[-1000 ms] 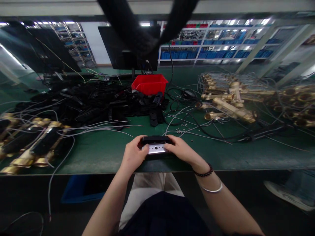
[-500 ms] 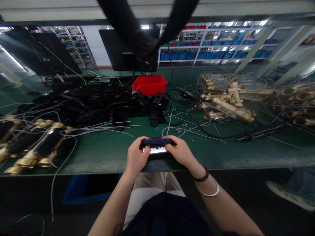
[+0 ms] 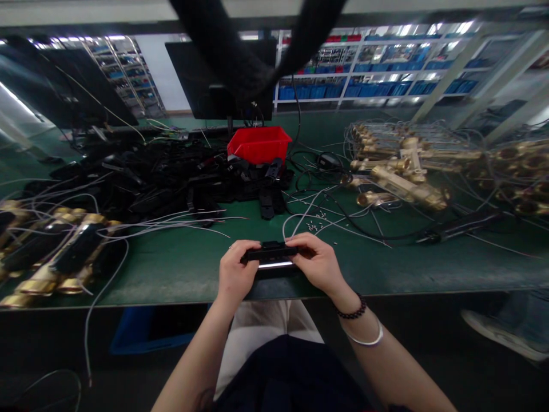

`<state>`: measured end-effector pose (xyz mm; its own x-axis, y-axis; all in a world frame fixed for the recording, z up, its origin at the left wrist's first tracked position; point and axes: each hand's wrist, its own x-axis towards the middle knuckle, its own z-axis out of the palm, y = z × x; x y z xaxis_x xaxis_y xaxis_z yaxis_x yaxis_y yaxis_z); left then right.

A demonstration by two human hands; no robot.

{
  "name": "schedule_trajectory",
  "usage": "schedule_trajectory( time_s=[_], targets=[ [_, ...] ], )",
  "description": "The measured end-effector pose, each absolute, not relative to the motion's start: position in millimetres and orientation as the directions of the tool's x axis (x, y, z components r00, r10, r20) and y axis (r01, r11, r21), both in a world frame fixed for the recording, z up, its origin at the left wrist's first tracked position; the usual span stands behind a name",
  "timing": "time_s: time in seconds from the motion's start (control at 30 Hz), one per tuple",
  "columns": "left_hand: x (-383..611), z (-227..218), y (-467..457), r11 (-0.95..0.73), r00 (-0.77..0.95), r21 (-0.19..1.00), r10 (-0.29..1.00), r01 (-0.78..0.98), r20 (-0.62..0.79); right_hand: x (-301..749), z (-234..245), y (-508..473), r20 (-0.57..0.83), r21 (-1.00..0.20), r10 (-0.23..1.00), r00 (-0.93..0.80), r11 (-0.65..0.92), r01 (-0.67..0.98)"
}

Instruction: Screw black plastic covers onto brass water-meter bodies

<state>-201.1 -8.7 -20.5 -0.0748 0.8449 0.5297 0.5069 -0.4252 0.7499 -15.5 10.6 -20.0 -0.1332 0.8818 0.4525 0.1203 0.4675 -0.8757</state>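
- i saw brass parts (image 3: 401, 186) and a red bin (image 3: 261, 150) on the green worktop (image 3: 180, 269)
- beyond, blue bins (image 3: 315, 91) lined shelves
- left hand (image 3: 238, 272) and right hand (image 3: 319, 264) pinched a black housing (image 3: 271, 252) near the worktop's front edge

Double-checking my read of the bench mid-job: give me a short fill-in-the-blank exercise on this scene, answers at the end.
1. The left hand and the right hand hold one part whose main colour is ____.
2. A beaded bracelet and a pale bangle are worn on the ____ arm.
3. The open bin on the tabletop, near the monitor, is coloured ____.
4. The blue bin is ____ the tabletop's level.

Missing words: black; right; red; below.
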Motion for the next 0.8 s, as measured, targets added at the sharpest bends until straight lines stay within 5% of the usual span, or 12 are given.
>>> schedule_trajectory(
  time_s=[0.4, 0.63, 0.8],
  targets=[
    [-203, -16, -13, -0.444, -0.011, 0.748, 0.857, 0.493, 0.516, 3, -20, 0, 0.477, -0.784, 0.810, -0.341, 0.568, 0.251],
    [-239, 16, -15, -0.313, 0.410, 0.823, 0.906, 0.474, 0.108, 1, -22, -1, 0.621, -0.650, 0.703, -0.347, 0.709, 0.273],
    [-226, 7, -19, -0.089, 0.088, 0.906, 0.994, 0.414, 0.058, 3, -14, -4, 0.623, -0.574, 0.658, -0.423, 0.752, 0.325]
  ],
)
